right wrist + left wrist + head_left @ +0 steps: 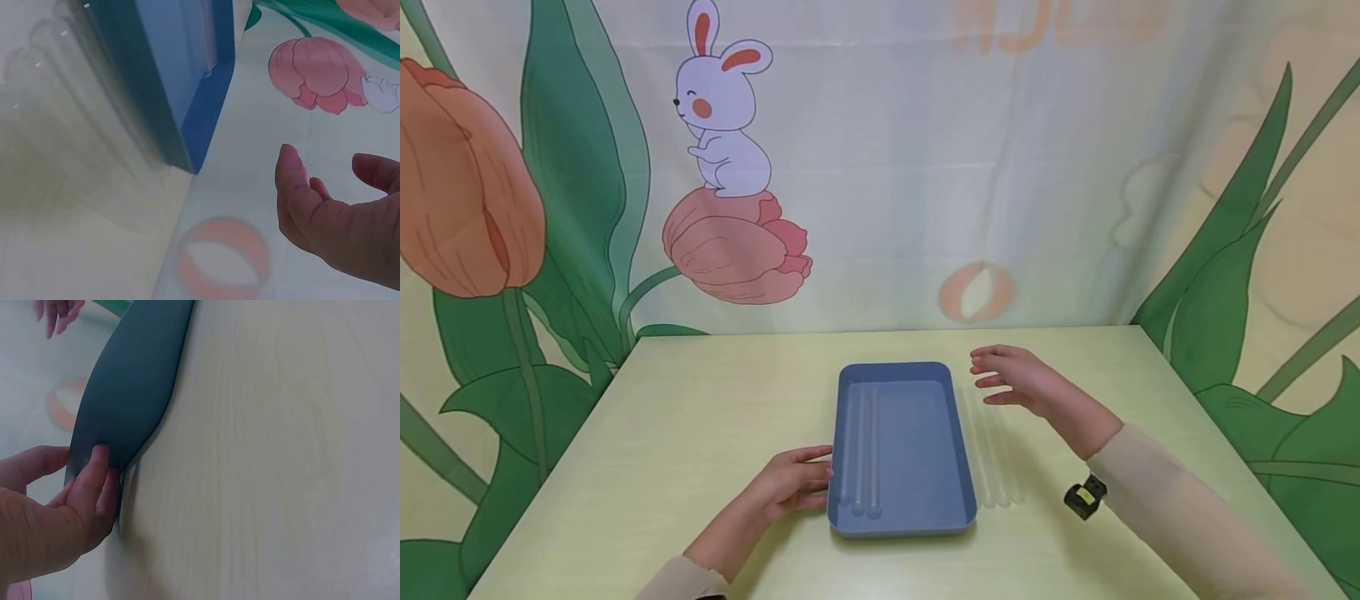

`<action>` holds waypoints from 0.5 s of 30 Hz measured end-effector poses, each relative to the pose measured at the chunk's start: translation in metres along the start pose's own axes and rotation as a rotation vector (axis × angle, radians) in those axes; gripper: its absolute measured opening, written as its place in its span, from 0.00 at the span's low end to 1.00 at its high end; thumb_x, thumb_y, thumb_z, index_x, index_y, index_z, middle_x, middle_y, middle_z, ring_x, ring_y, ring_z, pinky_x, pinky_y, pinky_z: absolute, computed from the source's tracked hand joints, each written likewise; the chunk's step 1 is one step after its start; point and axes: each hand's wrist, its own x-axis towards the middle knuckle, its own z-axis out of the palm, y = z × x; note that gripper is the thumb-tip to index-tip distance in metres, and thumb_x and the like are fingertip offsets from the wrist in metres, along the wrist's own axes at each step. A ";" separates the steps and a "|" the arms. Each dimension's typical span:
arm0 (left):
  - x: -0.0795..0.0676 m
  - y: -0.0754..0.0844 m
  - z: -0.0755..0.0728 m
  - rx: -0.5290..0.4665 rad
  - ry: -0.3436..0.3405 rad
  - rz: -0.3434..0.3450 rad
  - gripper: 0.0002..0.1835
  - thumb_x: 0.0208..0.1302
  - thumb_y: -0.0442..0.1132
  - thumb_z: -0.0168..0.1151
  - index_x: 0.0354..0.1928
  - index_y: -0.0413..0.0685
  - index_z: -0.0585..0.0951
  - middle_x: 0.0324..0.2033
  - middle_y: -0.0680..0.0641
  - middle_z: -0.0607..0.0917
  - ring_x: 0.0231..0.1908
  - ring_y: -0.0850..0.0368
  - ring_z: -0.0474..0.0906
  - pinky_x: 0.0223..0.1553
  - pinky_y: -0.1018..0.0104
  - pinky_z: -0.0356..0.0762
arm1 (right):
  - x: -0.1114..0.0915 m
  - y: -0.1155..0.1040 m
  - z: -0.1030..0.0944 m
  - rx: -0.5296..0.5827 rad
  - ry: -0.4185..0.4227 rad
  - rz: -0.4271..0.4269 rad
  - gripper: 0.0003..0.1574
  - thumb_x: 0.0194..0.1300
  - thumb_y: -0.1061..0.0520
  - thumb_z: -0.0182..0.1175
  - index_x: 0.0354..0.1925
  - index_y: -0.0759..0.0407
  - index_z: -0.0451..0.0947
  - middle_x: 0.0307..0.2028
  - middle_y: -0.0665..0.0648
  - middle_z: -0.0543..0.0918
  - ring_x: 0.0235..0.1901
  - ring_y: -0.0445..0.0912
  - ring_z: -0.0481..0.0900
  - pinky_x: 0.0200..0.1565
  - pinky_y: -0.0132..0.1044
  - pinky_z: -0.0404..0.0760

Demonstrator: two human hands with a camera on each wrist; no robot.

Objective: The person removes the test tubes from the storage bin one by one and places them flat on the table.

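Note:
A blue rectangular tray [917, 450] lies lengthwise on the table, with three clear test tubes [874, 450] side by side along its inner left side. More clear test tubes [988, 454] lie on the table beside the tray's right wall, their rounded ends toward the person. My left hand [793, 481] touches the tray's left side; in the left wrist view its fingertips [100, 453] rest against the outer wall. Above the far right corner, my right hand [1015, 377] hovers with fingers loosely bent and nothing held. The right wrist view shows that hand [337, 219] apart from the tray.
The pale wooden table [715, 392] ends at a printed curtain [880, 167] with a rabbit and tulips. A small black device [1085, 497] is attached at the right sleeve [1180, 508].

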 end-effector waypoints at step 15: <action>0.000 0.000 0.000 -0.011 -0.011 0.001 0.32 0.68 0.26 0.57 0.74 0.30 0.65 0.67 0.27 0.74 0.44 0.56 0.87 0.43 0.61 0.90 | 0.022 -0.020 0.037 0.099 -0.189 0.035 0.37 0.79 0.53 0.50 0.77 0.67 0.56 0.76 0.70 0.63 0.74 0.64 0.67 0.71 0.54 0.74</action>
